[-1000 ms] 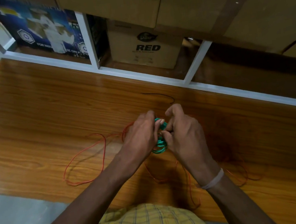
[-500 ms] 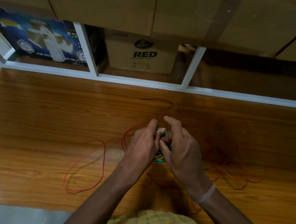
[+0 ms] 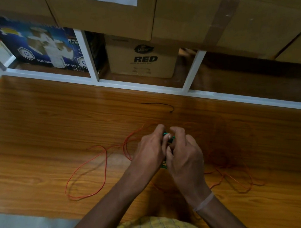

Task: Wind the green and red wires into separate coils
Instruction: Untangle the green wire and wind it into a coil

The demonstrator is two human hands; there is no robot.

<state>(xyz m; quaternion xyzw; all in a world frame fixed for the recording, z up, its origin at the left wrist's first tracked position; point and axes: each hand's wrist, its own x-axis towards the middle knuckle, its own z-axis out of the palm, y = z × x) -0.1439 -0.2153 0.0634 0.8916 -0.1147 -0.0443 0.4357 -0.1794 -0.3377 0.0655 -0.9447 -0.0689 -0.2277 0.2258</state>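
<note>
Two hands meet over the wooden table [image 3: 36, 124], close together above its middle part. The left hand [image 3: 149, 150] and the right hand [image 3: 186, 156] both have the fingers curled around the green wire [image 3: 168, 137], which is a small bundle between them; only a little of it shows at the top between the fingertips and again below the hands. How many turns the bundle has, one cannot tell. The red wire [image 3: 103, 166] lies loose on the table, not coiled: one big loop is left of the hands, and more loops lie right of the hands near the front edge of the table. A short black wire [image 3: 160, 104] lies on the table behind the hands, apart from them. Behind the table stands a white frame [image 3: 88, 51] with a cardboard box [image 3: 144, 59] that has the word RED on it.
</note>
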